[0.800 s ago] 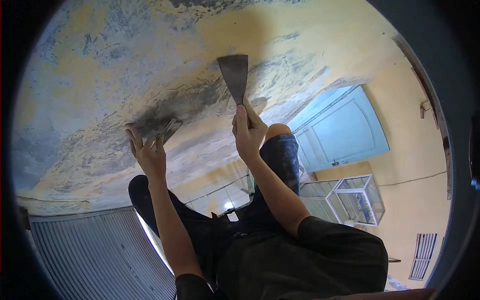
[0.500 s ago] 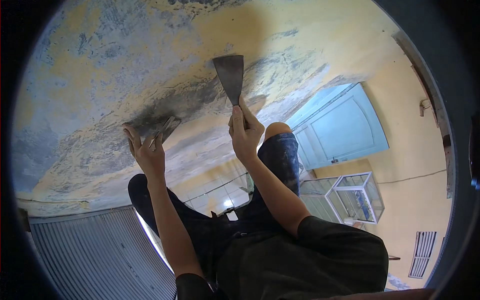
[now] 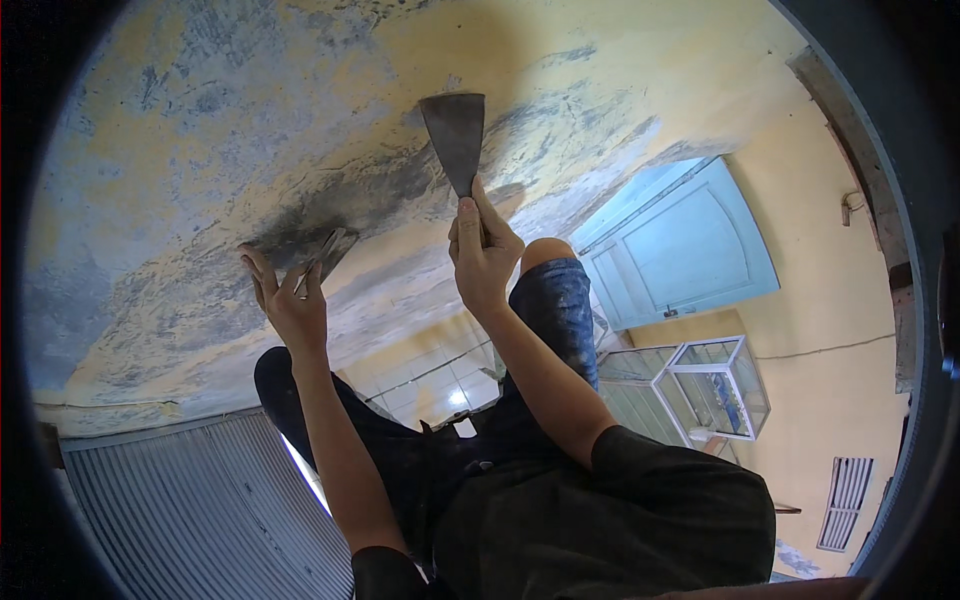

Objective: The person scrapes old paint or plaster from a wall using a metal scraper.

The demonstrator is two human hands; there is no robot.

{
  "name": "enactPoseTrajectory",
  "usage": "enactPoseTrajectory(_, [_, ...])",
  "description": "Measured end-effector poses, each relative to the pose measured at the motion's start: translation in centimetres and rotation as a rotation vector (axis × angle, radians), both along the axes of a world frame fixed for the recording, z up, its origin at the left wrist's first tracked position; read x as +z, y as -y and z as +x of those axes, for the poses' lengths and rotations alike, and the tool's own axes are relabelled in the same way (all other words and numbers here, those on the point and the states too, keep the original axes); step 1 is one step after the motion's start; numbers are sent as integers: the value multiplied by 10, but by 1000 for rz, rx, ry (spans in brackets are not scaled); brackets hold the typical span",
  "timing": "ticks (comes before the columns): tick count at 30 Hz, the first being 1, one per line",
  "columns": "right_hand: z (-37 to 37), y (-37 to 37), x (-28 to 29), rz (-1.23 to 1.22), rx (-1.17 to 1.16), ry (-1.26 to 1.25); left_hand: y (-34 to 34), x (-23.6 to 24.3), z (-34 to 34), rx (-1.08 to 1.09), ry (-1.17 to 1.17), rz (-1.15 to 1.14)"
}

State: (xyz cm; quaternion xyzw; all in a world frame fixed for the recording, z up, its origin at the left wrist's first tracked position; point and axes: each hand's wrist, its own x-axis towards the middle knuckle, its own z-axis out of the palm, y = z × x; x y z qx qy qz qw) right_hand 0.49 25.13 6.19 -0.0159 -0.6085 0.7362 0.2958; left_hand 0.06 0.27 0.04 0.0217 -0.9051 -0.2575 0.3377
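Note:
My right hand (image 3: 484,250) is closed round the handle of a putty knife (image 3: 457,140), thumb laid along it. The knife's wide grey blade points up, its broad edge at the yellow wall (image 3: 430,50), which is patchy with grey and peeling paint. Lower and to the left, my left hand (image 3: 295,310) pinches a flat, dark tool (image 3: 335,252) with a blade-like face. Its kind is partly hidden by the fingers. Some fingers of this hand stretch toward a dark, rough patch (image 3: 310,225) of the wall.
My bent knees (image 3: 553,285) are near the wall. A light blue door (image 3: 690,250) stands to the right, with a glass display case (image 3: 710,385) below it. A grey corrugated shutter (image 3: 190,500) is at the lower left, and a vent (image 3: 845,503) at the lower right.
My right hand and the putty knife have shifted slightly up and to the left along the wall. My left hand has barely moved, and both grips are unchanged.

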Motion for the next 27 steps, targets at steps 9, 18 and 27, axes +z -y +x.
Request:
enactPoseTrajectory(9, [-4,-1,-4,60,-21,-36,0,2,-1,-16,-15,0])
enactPoseTrajectory(18, [0,-6,-14,147,-15,-14,-1,3,-2,-17,-23,-3])
enactPoseTrajectory(27, [-2,2,-15,80,0,-21,-2,2,-2,-19,-7,0])
